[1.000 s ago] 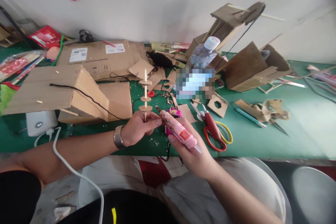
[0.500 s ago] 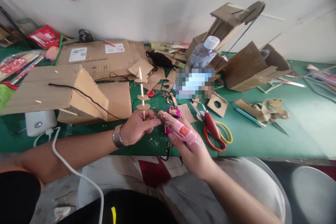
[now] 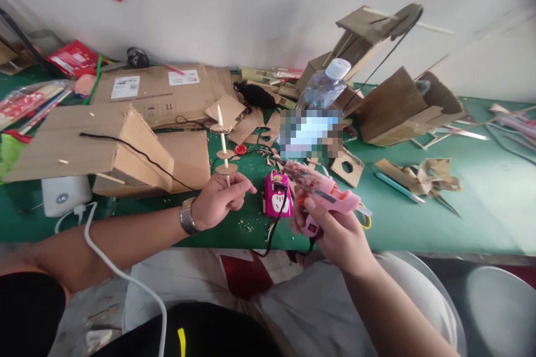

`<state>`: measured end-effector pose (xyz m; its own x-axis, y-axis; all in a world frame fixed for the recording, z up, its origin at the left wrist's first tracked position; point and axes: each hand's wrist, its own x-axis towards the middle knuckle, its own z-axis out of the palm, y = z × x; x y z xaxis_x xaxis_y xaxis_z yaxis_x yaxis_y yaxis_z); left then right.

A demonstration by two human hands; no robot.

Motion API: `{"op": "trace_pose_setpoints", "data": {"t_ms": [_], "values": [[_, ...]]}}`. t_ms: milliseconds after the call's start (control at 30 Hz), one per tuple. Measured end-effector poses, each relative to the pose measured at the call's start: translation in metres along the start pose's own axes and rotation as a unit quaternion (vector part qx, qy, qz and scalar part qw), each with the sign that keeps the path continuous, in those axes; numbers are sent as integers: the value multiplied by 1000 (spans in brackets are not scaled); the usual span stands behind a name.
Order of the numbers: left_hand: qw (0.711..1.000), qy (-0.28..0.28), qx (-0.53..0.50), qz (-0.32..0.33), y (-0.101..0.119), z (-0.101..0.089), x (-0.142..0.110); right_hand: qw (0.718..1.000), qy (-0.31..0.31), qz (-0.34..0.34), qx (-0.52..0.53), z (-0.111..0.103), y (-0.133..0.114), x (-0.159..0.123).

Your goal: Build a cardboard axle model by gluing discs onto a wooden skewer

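Pinched upright in my left hand [image 3: 221, 201] is a pointed wooden stick [image 3: 223, 140] with cardboard discs [image 3: 226, 169] threaded on it. My right hand [image 3: 337, 231] is wrapped round a pink hot glue gun [image 3: 322, 188], whose nozzle points up and to the left, apart from the stick. Between the two hands a magenta power socket [image 3: 277, 195] lies on the green table, a black cable plugged into it. The scissors are mostly hidden behind the glue gun; part of a yellow handle [image 3: 367, 217] shows.
Left of my hands stands a folded cardboard structure [image 3: 125, 145] with a black cord, beside a white device [image 3: 67, 196] on a cable. Behind are a flat cardboard box [image 3: 159, 89], scraps and a plastic bottle [image 3: 324, 85]. A cardboard model [image 3: 389, 109] and a light-blue cutter [image 3: 400, 187] are rightward.
My right hand has drawn the glue gun away to the right from the stick and turned it, uncovering the magenta socket. My left hand stays nearly in place; the stick tilts slightly left.
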<state>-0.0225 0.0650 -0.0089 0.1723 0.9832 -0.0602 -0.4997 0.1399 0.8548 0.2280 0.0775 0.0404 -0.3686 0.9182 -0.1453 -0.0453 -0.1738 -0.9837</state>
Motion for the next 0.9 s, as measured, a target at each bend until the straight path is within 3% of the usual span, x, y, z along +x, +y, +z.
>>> {"op": "trace_pose_setpoints", "data": {"t_ms": [167,600,900], "values": [[1000,-18,16,17,-2,-2,-2,996,-47,35,61,7,7,-4],[992,28,127,5,-5,-5,-1,986,-90,62,128,6,1,-8],[998,44,31,-15,-1,-1,2,986,-153,19,58,-6,9,-15]]}}
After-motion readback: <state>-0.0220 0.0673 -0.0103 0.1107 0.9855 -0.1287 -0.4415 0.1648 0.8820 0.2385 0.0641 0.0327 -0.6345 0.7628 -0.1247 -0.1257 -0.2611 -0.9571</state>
